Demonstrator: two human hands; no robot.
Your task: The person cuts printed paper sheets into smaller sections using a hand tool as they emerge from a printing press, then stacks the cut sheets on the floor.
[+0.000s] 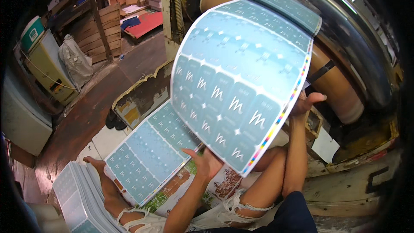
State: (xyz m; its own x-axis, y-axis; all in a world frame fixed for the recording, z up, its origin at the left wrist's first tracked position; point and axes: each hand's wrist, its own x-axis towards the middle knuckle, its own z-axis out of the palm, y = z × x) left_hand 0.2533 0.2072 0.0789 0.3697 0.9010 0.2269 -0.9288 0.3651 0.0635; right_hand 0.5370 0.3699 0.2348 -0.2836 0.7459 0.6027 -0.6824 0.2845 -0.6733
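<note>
Head view: the teal printed sheet (235,75) arches between your two hands, its near edge just above your left fingers and its colour-barred edge beside your right ones, while its far end bends over beyond your fingertips, below the long shiny cylinder (345,11). Your left hand (208,164) sits at the near edge with the thumb stretched clear to the left; the other fingers go partly out of sight under the sheet, so you cannot tell whether they pinch it. Your right hand (302,104) is at the barred edge, thumb pointing away, its fingers mostly hidden, so their grip cannot be told either. Judging by that smooth arch, expect thin, light, springy stock that may slip if held loosely and crease if pinched hard; the best hold is likely flat fingers beneath and thumbs on the white margins, off the print. Left of your left fingers lies a flat matching sheet (148,153), and farther left, a thick stack of printed sheets (73,198).
</note>
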